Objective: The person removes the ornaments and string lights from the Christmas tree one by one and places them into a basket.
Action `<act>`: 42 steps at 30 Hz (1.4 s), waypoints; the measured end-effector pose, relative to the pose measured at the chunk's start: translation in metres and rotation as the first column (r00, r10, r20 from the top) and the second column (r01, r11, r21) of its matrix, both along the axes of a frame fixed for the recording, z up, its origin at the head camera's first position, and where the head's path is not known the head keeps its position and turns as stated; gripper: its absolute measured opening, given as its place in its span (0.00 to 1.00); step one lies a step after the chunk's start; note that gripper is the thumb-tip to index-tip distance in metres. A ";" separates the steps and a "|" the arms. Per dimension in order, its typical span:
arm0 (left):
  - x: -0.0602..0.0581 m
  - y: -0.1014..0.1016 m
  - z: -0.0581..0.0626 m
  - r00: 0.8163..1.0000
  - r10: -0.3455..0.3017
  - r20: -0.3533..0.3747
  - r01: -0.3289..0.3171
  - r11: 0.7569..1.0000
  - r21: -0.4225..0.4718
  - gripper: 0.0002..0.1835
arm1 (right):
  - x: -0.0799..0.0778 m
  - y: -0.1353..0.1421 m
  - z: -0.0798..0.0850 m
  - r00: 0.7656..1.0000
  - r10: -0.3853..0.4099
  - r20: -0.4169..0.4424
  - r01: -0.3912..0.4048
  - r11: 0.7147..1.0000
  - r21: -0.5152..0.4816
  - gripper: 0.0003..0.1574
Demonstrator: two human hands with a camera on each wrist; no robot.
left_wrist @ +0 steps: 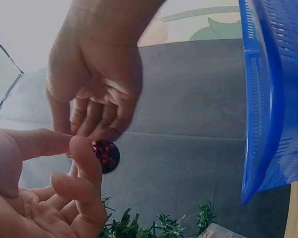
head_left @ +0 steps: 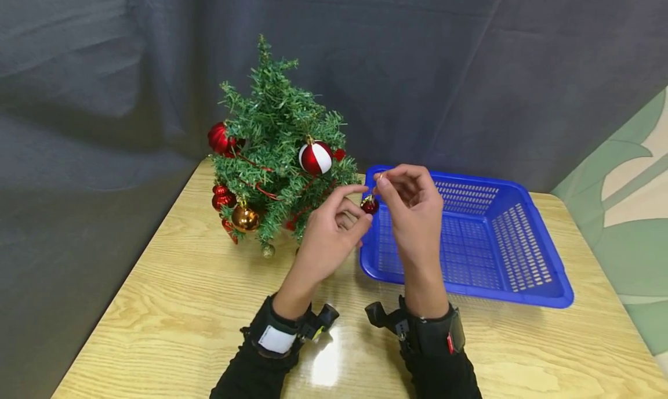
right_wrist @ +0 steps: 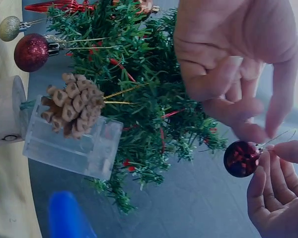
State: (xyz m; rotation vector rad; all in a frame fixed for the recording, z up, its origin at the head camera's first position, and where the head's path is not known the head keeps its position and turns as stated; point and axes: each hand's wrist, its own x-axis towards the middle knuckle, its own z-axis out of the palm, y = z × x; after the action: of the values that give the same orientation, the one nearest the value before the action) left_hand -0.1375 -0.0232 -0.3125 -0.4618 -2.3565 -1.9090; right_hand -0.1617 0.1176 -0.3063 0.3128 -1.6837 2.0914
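Note:
A small dark red Christmas ball [head_left: 369,205] with a gold cap and a thread loop hangs between the hands. My right hand [head_left: 417,210] pinches the loop above the cap. Curled thumb and forefinger of my left hand [head_left: 334,228] hold the ball close to its cap. In the left wrist view, a left fingertip covers part of the ball [left_wrist: 107,156]. To the left stands a green tabletop Christmas tree [head_left: 276,120]. It carries a red-and-white ball [head_left: 315,158], a shiny gold ball [head_left: 245,218] and several red ornaments. A pinecone [right_wrist: 74,105] shows on its near side in the right wrist view.
A blue plastic basket [head_left: 532,297] with slotted walls sits on the wooden table [head_left: 172,306], right of the tree and under the right hand. Dark cloth [head_left: 417,80] hangs behind. A clear plastic block [right_wrist: 64,153] is beside the tree's trunk base [right_wrist: 5,109].

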 end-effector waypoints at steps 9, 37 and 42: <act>0.004 0.000 -0.007 0.992 0.077 -0.105 -0.101 0.963 -0.250 0.20 | 0.018 0.008 0.000 0.999 0.019 -0.032 -0.017 0.999 0.048 0.08; 0.004 -0.011 0.002 0.985 -0.172 0.028 0.168 0.901 -0.400 0.15 | 0.042 0.082 0.006 0.996 0.002 0.089 -0.072 0.612 0.787 0.04; 0.007 -0.013 0.011 0.975 -0.221 0.033 0.210 0.859 -0.467 0.14 | 0.046 0.088 0.012 0.998 0.016 0.058 -0.057 0.570 0.819 0.04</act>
State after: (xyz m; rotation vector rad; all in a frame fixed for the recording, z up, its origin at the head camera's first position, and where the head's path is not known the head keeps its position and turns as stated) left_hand -0.1304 -0.0363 -0.3020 -0.8062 -2.8550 -1.3649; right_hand -0.1157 0.2057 -0.2940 0.5780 -2.6153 1.1584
